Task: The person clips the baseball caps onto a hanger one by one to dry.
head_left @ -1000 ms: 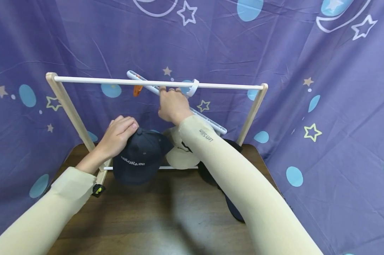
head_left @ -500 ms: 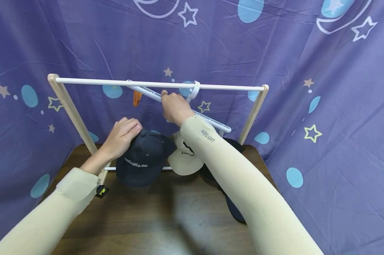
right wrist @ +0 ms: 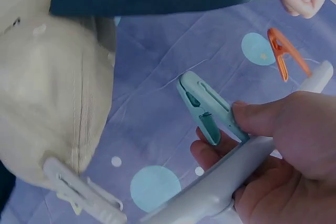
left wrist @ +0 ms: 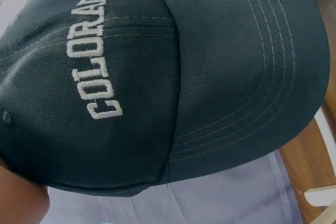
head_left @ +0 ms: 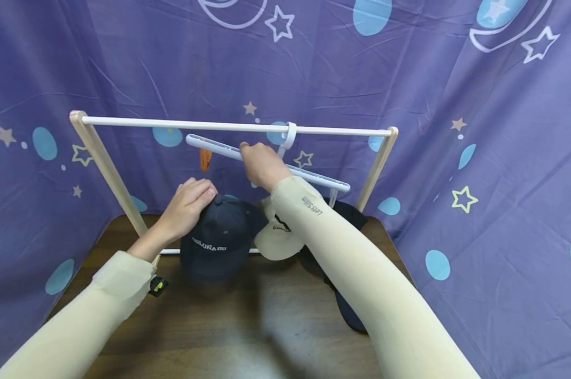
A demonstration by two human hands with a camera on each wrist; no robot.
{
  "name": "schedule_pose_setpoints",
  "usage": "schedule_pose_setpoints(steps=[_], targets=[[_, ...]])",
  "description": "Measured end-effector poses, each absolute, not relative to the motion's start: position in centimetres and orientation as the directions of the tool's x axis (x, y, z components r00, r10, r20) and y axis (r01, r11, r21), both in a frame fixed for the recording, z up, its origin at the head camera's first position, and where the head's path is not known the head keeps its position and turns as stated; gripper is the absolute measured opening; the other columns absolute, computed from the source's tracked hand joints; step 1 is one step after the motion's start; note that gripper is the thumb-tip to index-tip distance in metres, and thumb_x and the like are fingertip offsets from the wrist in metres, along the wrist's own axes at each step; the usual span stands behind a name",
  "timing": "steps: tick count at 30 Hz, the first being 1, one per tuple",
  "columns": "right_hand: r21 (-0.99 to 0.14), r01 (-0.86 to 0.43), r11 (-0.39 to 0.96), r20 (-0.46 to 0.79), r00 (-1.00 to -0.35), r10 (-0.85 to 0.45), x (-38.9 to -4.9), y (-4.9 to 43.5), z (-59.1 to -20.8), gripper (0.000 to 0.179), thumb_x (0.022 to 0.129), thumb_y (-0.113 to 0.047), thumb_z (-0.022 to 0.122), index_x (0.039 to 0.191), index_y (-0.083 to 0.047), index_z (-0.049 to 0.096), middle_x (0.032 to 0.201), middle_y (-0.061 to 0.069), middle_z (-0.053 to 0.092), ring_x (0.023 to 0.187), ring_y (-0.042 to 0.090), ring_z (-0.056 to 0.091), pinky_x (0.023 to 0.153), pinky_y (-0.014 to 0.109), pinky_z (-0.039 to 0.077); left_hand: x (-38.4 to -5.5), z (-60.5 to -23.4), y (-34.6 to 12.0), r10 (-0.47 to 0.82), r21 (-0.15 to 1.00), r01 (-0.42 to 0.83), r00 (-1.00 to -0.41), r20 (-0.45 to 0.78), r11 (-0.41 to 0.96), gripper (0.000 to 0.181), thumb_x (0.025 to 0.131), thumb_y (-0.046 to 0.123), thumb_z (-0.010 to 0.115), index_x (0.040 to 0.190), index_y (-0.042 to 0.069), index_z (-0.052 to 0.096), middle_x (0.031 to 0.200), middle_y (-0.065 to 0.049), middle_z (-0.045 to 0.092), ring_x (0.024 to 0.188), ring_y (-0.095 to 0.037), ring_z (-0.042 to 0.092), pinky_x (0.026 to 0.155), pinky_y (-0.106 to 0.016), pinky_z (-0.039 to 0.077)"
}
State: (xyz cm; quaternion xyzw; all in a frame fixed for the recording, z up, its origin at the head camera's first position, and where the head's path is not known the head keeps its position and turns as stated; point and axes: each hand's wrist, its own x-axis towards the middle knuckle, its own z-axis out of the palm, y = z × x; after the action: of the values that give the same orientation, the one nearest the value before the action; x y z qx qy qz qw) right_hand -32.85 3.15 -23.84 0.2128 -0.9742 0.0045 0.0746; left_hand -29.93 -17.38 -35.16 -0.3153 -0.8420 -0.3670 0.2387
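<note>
My left hand [head_left: 186, 205] holds a dark navy baseball cap [head_left: 221, 237] lettered COLORADO; its fingers lie over the cap's back edge, and its brim points toward the table in the head view. My right hand [head_left: 266, 164] grips the pale bar of a clip hanger [head_left: 320, 179], which tilts down to the right. In the right wrist view the thumb is at the base of a teal clothespin [right wrist: 210, 109], with the fingers round the bar. The clothespin's jaws have nothing between them. A white clothespin [right wrist: 79, 187] pinches a beige cap [right wrist: 58, 93] below the bar.
The hanger's hook [head_left: 290, 138] sits over the white rod [head_left: 171, 124] of a wooden-legged rack [head_left: 106, 160]. An orange clothespin [head_left: 205, 159] dangles at the left end. More dark caps [head_left: 349, 215] hang behind my right forearm. A patterned purple curtain [head_left: 456, 105] surrounds the table [head_left: 209, 326].
The hanger's left end has come down below the rod, and its right end has swung slightly right. My left hand has moved right with the navy cap, closer to the beige one.
</note>
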Motion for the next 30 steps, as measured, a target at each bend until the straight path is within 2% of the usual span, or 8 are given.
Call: schedule_pose_setpoints(steps=[6, 12, 22, 30], targets=[[0.007, -0.461, 0.888, 0.146, -0.878, -0.457, -32.8, 3.5, -24.0, 0.025, 0.104, -0.006, 0.063, 0.128, -0.006, 0.064, 0.117, 0.014, 0.072, 0.109, 0.03, 0.07, 0.094, 0.039, 0.055, -29.9, -35.5, -17.0, 0.355, 0.483, 0.701, -0.696, 0.624, 0.526, 0.025, 0.11, 0.014, 0.049, 0.092, 0.008, 0.066, 0.088, -0.006, 0.067, 0.085, -0.021, 0.048, 0.088, -0.047, 0.033], [-0.013, -0.483, 0.876, 0.152, -0.867, -0.475, -32.6, 3.8, -24.0, 0.019, 0.104, -0.008, 0.063, 0.123, -0.006, 0.066, 0.108, 0.01, 0.071, 0.099, 0.025, 0.068, 0.09, 0.037, 0.054, -30.1, -36.2, -16.2, 0.358, 0.49, 0.698, -0.701, 0.616, 0.522, 0.023, 0.109, 0.014, 0.051, 0.093, 0.008, 0.066, 0.09, -0.007, 0.066, 0.089, -0.025, 0.052, 0.087, -0.048, 0.034], [-0.061, -0.519, 0.852, 0.192, -0.844, -0.501, -32.4, 4.4, -24.2, 0.011, 0.102, -0.007, 0.066, 0.112, -0.004, 0.069, 0.1, 0.01, 0.07, 0.095, 0.027, 0.067, 0.089, 0.04, 0.053, -30.2, -37.1, -14.7, 0.34, 0.516, 0.644, -0.751, 0.566, 0.564, 0.025, 0.112, 0.02, 0.049, 0.102, 0.009, 0.069, 0.102, -0.009, 0.068, 0.101, -0.029, 0.056, 0.089, -0.051, 0.034], [-0.066, -0.539, 0.84, 0.194, -0.832, -0.519, -32.5, 4.6, -24.2, 0.013, 0.102, -0.007, 0.066, 0.113, -0.003, 0.07, 0.099, 0.009, 0.069, 0.092, 0.025, 0.066, 0.087, 0.04, 0.053, -30.5, -37.5, -13.8, 0.335, 0.508, 0.612, -0.776, 0.535, 0.606, 0.026, 0.114, 0.019, 0.048, 0.111, 0.006, 0.07, 0.109, -0.012, 0.069, 0.103, -0.033, 0.055, 0.09, -0.054, 0.034]])
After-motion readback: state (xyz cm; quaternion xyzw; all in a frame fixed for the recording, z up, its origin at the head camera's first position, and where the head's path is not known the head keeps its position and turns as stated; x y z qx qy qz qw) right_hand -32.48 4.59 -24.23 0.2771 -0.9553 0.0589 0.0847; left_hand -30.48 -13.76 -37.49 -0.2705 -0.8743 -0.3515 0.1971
